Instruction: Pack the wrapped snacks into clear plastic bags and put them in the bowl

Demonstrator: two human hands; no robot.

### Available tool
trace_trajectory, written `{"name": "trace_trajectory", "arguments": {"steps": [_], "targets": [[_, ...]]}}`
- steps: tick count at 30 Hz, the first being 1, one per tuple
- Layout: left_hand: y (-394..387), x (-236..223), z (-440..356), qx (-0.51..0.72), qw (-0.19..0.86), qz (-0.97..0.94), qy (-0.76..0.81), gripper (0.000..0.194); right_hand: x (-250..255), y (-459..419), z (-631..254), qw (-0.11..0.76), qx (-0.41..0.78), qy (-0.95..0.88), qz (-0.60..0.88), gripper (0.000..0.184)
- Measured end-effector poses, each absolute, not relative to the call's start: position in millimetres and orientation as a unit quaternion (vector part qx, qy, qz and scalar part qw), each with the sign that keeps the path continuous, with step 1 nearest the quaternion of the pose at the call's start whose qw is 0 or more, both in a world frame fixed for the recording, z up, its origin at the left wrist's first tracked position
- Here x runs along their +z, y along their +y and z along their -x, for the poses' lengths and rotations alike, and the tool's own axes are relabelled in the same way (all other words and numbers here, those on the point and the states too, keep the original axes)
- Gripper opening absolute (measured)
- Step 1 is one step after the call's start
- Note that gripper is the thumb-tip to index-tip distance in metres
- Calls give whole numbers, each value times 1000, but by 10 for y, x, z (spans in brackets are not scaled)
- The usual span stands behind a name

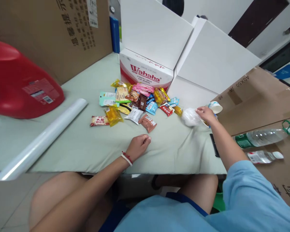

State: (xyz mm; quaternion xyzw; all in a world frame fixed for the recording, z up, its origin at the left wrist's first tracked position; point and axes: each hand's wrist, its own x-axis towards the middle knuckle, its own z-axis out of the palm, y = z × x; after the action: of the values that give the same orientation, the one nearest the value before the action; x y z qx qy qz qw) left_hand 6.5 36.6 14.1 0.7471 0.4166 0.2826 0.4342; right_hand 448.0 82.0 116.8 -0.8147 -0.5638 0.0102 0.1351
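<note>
My left hand (139,146) rests on the cloth near the front of the table, fingers curled in, with nothing visible in them. Just beyond it lies a brown snack packet (148,123), apart from the hand. Over at the right, my right hand (206,114) pinches the edge of a crumpled clear plastic bag (191,117). Part of a paper cup (215,107) shows behind that hand. Between the hands and a Wahaba-style printed box (147,73) sits a pile of wrapped snacks, among them a red packet (167,109), a silver packet (134,115) and a yellow packet (113,115).
A long plastic roll (45,137) lies at the left, beside a big red jug (21,80). White box panels (157,29) stand at the back. On the right are a dark phone-like object (215,145), two plastic bottles (265,138) and cardboard (253,100).
</note>
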Motion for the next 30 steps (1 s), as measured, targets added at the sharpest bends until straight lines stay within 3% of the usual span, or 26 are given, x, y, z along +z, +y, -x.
{"name": "trace_trajectory", "arguments": {"steps": [5, 10, 13, 16, 19, 23, 26, 30], "targets": [[335, 108, -82, 297, 431, -753, 399, 34, 1033, 995, -4418, 179, 38, -503, 845, 13], [339, 91, -102, 304, 440, -746, 396, 33, 1172, 977, -4297, 233, 3, -475, 849, 21], [349, 106, -98, 320, 459, -726, 399, 32, 1336, 826, -4140, 391, 37, -431, 812, 28], [357, 122, -86, 337, 489, -700, 397, 26, 1416, 606, -3843, 558, 187, -381, 713, 36], [363, 128, -88, 349, 516, -677, 392, 21, 1324, 377, -3380, 613, 289, -373, 634, 38], [370, 113, -128, 394, 558, -625, 378, 19, 947, 94, -2578, 609, 446, -355, 551, 37], [382, 69, -147, 422, 599, -588, 343, 37, 624, -103, -2010, 558, 566, -326, 512, 31], [426, 18, -84, 401, 606, -589, 355, 20, 388, -245, -1662, 530, 645, -272, 479, 27]]}}
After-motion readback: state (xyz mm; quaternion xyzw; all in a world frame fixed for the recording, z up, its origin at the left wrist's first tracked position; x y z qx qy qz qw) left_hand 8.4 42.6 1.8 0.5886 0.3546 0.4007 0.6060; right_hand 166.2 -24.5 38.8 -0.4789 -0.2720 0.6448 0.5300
